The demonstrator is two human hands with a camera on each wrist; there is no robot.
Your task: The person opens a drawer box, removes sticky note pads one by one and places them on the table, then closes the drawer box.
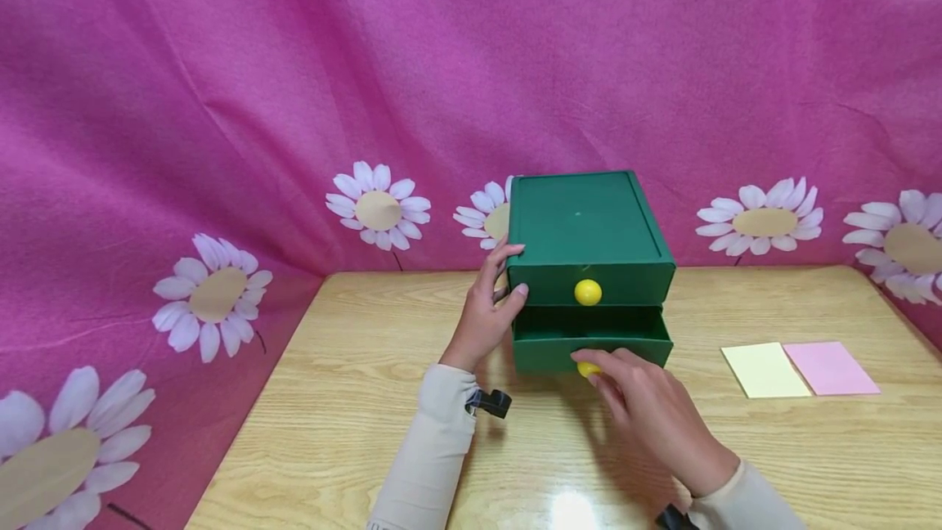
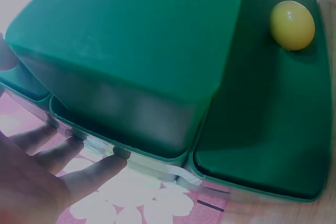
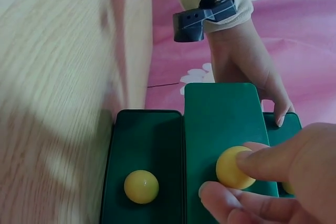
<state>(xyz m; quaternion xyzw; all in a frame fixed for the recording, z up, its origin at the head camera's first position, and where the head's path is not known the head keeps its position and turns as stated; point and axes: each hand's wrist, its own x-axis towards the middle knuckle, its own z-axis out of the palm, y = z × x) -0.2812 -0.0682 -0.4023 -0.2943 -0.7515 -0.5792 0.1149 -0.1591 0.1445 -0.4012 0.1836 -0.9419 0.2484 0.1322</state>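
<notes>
A green drawer cabinet (image 1: 581,219) with round yellow knobs stands on the wooden table. Its middle drawer (image 3: 223,111) is pulled partway out, and no contents are visible in the part of its inside that shows. My right hand (image 1: 651,399) pinches that drawer's yellow knob (image 3: 233,167) between thumb and fingers. Against the cabinet's left side rests my left hand (image 1: 482,309), its thumb at the front edge. In the left wrist view the fingers (image 2: 97,174) lie nearly straight along the side wall. The top drawer (image 1: 545,285) and the bottom drawer (image 3: 149,150) are closed.
To the right of the cabinet, a yellow paper pad (image 1: 765,370) and a pink paper pad (image 1: 832,368) lie side by side on the table (image 1: 353,350). A pink cloth (image 1: 441,64) printed with white flowers hangs behind and to the left.
</notes>
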